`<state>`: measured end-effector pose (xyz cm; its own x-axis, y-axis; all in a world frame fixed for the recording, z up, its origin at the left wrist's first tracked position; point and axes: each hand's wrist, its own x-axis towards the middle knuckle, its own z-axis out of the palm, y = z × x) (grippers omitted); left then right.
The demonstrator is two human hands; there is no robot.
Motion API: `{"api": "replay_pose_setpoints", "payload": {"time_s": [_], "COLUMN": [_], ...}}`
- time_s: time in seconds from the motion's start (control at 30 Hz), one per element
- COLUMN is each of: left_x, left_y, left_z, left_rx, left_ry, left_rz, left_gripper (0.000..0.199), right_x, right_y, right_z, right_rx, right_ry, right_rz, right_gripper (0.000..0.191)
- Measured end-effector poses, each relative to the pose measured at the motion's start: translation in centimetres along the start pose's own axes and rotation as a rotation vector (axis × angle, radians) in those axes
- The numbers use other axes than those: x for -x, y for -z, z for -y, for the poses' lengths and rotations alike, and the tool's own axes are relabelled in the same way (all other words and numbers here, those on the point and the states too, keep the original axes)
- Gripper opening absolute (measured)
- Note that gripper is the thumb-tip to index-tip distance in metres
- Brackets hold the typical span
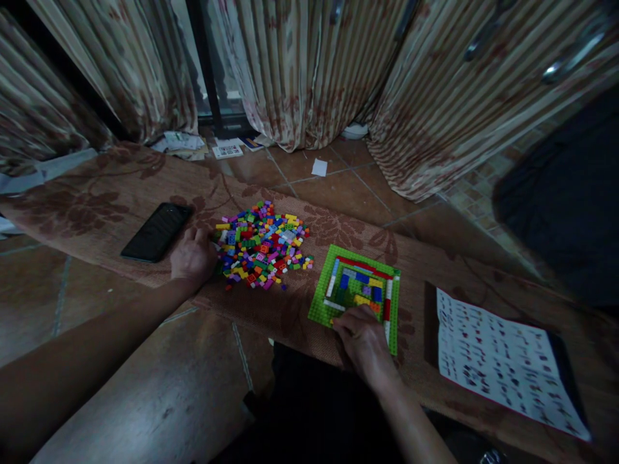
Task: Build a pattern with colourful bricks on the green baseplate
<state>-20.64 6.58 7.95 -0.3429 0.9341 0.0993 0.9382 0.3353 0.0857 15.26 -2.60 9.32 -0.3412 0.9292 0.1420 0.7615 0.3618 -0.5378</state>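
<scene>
My left hand rests on the patterned cloth at the left edge of a heap of small colourful bricks, its fingers curled; whatever they hold, if anything, is hidden. To the right lies a green baseplate with a rectangular outline of red, white and blue bricks, and blue, yellow and orange bricks inside it. My right hand is over the plate's near edge, fingers pinched together at a small yellow piece by the front border, too small to make out clearly.
A black phone lies left of my left hand. At the right is a printed sheet on the cloth-covered surface. Curtains hang behind, with papers and a white slip on the tiled floor.
</scene>
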Motion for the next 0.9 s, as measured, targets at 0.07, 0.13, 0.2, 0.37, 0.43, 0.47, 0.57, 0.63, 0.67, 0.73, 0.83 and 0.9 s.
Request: {"api": "replay_pose_setpoints", "payload": {"time_s": [0.07, 0.13, 0.2, 0.37, 0.43, 0.47, 0.57, 0.63, 0.67, 0.73, 0.83, 0.9], "left_x": [-0.1, -0.1, -0.1, 0.0, 0.0, 0.0, 0.0, 0.0, 0.0, 0.0, 0.0, -0.1], "left_y": [-0.1, -0.1, 0.0, 0.3, 0.4, 0.4, 0.3, 0.2, 0.2, 0.2, 0.4, 0.5], "left_z": [0.1, 0.1, 0.1, -0.1, -0.2, -0.2, -0.1, -0.1, 0.0, -0.1, -0.2, -0.2], "left_rx": [-0.003, 0.002, 0.014, 0.033, 0.033, 0.031, 0.031, 0.035, 0.035, 0.027, 0.015, 0.019], "left_ry": [0.007, 0.011, 0.008, 0.028, 0.032, 0.034, 0.025, 0.015, 0.015, 0.022, 0.033, 0.027], "left_rz": [0.004, 0.015, 0.023, 0.041, 0.047, 0.046, 0.033, 0.026, 0.023, 0.024, 0.029, 0.031], "left_gripper": [0.035, 0.036, 0.037, 0.038, 0.038, 0.037, 0.037, 0.036, 0.036, 0.037, 0.037, 0.037], "right_x": [-0.1, -0.2, -0.1, 0.4, 0.6, 0.7, 0.9, 1.2, 1.4, 1.9, 2.8, 3.1], "right_y": [0.0, 0.1, 0.1, 0.3, 1.0, 1.4, 2.9, 3.2, 2.9, 1.6, -1.9, -4.1], "right_z": [0.0, 0.0, 0.1, 0.3, 0.2, 0.3, 1.1, 2.6, 3.6, 6.1, 9.7, 11.2], "right_rx": [-0.007, -0.015, -0.033, -0.058, -0.049, -0.045, -0.024, -0.028, -0.043, -0.099, -0.142, -0.195], "right_ry": [-0.008, -0.015, -0.020, -0.025, -0.013, -0.003, 0.022, 0.070, 0.125, 0.318, 0.607, 0.708], "right_rz": [0.004, -0.003, -0.001, -0.028, -0.070, -0.094, -0.249, -0.361, -0.371, -0.262, -0.070, -0.054], "right_gripper": [0.029, 0.028, 0.026, 0.018, 0.010, 0.008, 0.005, 0.007, 0.009, 0.012, 0.014, 0.012]}}
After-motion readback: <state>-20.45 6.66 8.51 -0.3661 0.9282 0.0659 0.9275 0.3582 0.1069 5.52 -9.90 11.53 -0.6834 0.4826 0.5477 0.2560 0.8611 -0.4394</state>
